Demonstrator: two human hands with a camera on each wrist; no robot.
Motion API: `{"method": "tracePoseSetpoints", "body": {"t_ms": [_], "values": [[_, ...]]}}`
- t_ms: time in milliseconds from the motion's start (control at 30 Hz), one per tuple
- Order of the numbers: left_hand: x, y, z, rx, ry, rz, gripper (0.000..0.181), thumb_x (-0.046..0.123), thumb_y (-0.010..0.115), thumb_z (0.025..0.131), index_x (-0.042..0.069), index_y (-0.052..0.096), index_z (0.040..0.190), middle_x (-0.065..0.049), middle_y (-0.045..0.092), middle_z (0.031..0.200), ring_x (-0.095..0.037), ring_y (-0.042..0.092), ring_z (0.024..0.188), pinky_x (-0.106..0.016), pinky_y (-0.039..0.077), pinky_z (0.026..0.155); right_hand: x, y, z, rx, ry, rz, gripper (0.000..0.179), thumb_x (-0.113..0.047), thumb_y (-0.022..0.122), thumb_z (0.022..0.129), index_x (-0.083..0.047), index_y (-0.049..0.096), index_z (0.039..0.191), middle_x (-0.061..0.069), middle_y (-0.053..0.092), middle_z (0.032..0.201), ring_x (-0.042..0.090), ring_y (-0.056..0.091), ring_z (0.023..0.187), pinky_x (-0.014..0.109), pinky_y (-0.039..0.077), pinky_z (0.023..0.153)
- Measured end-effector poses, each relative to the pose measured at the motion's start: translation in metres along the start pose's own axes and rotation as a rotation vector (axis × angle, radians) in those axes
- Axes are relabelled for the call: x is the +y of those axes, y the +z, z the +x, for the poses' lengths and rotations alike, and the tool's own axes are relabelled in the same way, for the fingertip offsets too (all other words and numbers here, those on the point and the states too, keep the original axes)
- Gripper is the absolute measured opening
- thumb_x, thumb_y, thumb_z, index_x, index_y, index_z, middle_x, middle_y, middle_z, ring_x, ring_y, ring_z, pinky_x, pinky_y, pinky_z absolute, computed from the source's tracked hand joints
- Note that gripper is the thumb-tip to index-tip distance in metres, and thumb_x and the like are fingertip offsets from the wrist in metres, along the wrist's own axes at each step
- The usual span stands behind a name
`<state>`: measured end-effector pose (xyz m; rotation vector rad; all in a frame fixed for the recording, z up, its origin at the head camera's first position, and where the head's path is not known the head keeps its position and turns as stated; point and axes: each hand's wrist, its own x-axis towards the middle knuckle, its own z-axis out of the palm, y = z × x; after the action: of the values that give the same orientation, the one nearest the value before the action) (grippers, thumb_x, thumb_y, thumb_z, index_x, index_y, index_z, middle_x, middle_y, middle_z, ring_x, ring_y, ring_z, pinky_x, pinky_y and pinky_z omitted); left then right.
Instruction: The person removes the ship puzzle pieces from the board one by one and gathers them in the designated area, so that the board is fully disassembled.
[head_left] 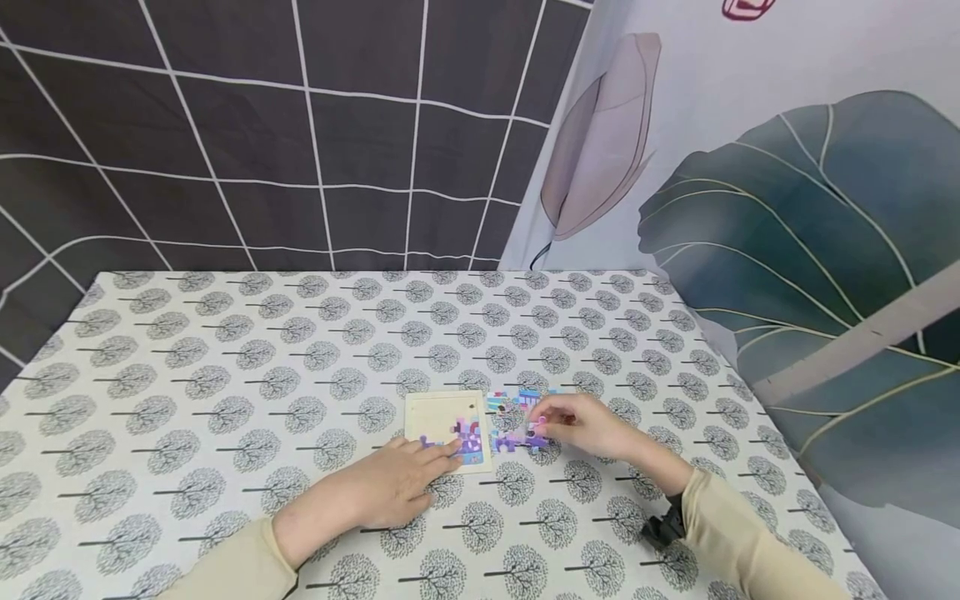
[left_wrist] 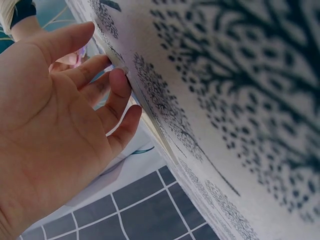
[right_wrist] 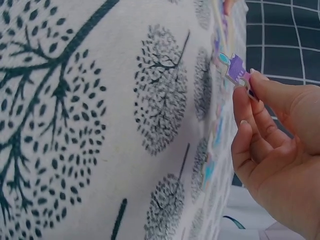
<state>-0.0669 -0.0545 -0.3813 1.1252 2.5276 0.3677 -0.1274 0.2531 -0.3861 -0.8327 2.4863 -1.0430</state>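
Observation:
A shallow cream puzzle tray [head_left: 438,410] lies on the table, with purple, pink and blue jigsaw pieces [head_left: 472,457] in its lower right part. My left hand [head_left: 390,485] rests over its near left edge, fingers extended and fingertips touching the pieces; the left wrist view shows the palm and slightly bent fingers. Between thumb and fingers my right hand [right_wrist: 277,135] pinches a purple jigsaw piece [right_wrist: 236,70] with a light-blue spot, held just above the cloth. Under and beside that hand, right of the tray, lie several loose jigsaw pieces [head_left: 498,403].
A white cloth [head_left: 247,358] printed with grey trees covers the table. Behind it hangs a dark curtain [head_left: 360,142] with white grid lines. A pale curtain [head_left: 750,208] with large leaf shapes hangs on the right.

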Motion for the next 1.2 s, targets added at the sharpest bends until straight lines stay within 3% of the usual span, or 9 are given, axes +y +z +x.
{"method": "tracePoseSetpoints", "body": {"t_ms": [267,467,867,1200], "values": [[0.000,0.000,0.000,0.006,0.007,-0.005,0.053,0.017,0.052,0.091,0.013,0.039,0.143,-0.001,0.030,0.151,-0.028,0.038,0.132,-0.048,0.029,0.111,0.005,-0.002,-0.004,-0.015,0.035,-0.019,0.014,-0.012,0.064,0.087,-0.013,0.066,0.101,-0.005,0.065,0.082,0.008,0.058,0.073,0.022,0.052,0.064],[0.000,-0.001,0.000,0.008,0.015,0.009,0.054,0.018,0.052,0.091,0.012,0.039,0.143,-0.002,0.030,0.151,-0.029,0.039,0.131,-0.048,0.029,0.111,0.011,-0.003,-0.003,-0.014,0.049,-0.025,0.018,-0.009,0.063,0.086,-0.010,0.065,0.104,-0.004,0.066,0.085,0.007,0.059,0.078,0.022,0.053,0.071],[-0.001,-0.002,0.001,0.012,0.015,0.024,0.051,0.019,0.049,0.094,0.012,0.038,0.143,-0.002,0.030,0.151,-0.028,0.039,0.131,-0.047,0.029,0.111,0.017,0.004,0.005,0.021,-0.027,-0.171,0.020,-0.006,0.068,0.082,-0.007,0.065,0.102,-0.005,0.063,0.083,0.005,0.059,0.076,0.020,0.054,0.072],[-0.001,0.000,0.000,0.005,0.011,0.022,0.052,0.019,0.050,0.093,0.012,0.037,0.143,-0.001,0.029,0.151,-0.028,0.039,0.131,-0.046,0.029,0.111,0.014,0.005,0.008,0.038,-0.031,-0.222,0.019,-0.009,0.071,0.079,-0.003,0.067,0.096,-0.002,0.065,0.081,0.006,0.060,0.074,0.018,0.054,0.070]]}}
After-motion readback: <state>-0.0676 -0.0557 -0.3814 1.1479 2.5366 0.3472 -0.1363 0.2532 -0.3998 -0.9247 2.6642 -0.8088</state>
